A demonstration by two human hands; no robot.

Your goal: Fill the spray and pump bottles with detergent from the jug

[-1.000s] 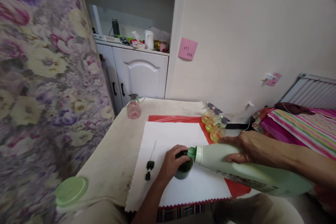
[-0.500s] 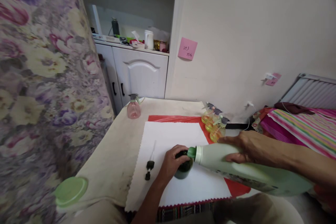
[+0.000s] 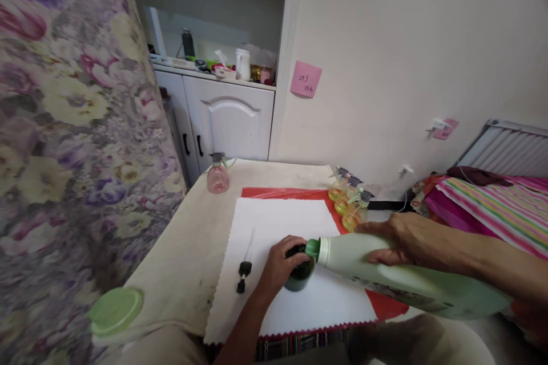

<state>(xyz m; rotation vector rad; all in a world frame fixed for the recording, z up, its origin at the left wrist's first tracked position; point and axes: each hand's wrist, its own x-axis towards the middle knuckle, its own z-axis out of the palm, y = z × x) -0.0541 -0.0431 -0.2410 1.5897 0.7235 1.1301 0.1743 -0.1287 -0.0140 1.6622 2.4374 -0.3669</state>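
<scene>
My left hand point(image 3: 285, 262) is wrapped round the top of a small dark green bottle point(image 3: 299, 278), which stands on a white sheet point(image 3: 278, 217). My right hand point(image 3: 398, 242) grips a large pale green jug point(image 3: 351, 256), tipped nearly on its side. The jug's green spout point(image 3: 313, 248) is at the mouth of the small bottle; my fingers partly hide the opening, and any flow of liquid cannot be made out. Left of my left hand lies a dark pump top point(image 3: 244, 274) with a clear tube. A round green lid point(image 3: 116, 311) rests at the table's near left corner.
A pink spray bottle point(image 3: 218, 175) stands at the table's far left. Several spray bottles with yellow liquid point(image 3: 351, 214) line the right edge. Red plastic point(image 3: 274, 193) lies beneath the white sheet. A floral curtain point(image 3: 81, 125) hangs at left, a white cabinet point(image 3: 233, 120) behind.
</scene>
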